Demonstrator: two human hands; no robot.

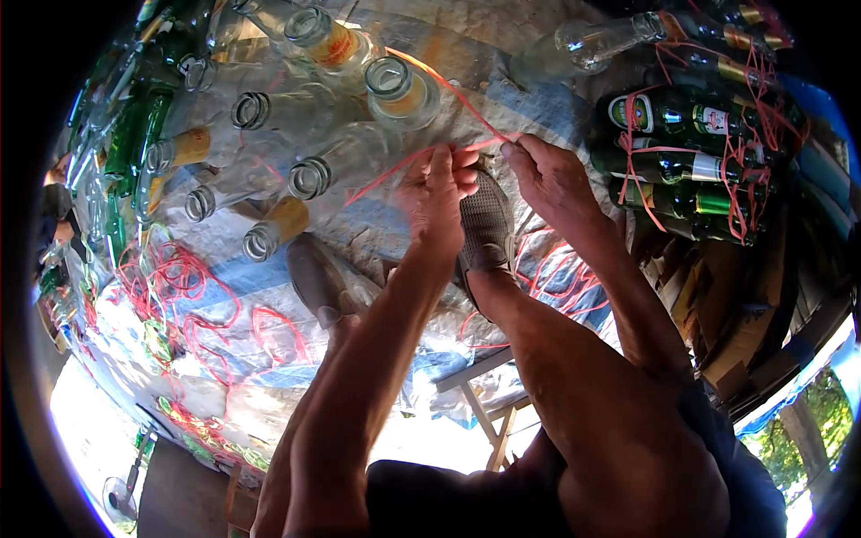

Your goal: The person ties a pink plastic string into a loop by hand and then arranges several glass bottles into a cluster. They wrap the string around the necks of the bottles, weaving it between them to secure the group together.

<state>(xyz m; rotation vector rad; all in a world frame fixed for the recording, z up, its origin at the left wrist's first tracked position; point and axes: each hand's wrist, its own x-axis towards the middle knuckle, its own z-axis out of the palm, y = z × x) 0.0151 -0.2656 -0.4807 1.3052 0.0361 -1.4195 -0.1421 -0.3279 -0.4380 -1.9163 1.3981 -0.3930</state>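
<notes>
A pink plastic string [484, 142] runs between my two hands, and part of it loops up behind the clear glass bottles. My left hand [437, 193] pinches it beside the bottles, with a length trailing down to the left. To the right, my right hand [547, 175] grips the string between thumb and finger. Several clear bottles lie or lean close together left of my hands, among them one with an orange label [334, 47] and another bottle [309, 177] whose mouth faces me. The string passes around part of this group; its far side is hidden.
Green bottles tied with pink string [691, 161] lie at the right, above cardboard [717, 314]. More green bottles [152, 125] stand at the left. Tangled string [184, 273] covers the sheet [260, 350] at lower left. My shoes [489, 220] rest on the sheet.
</notes>
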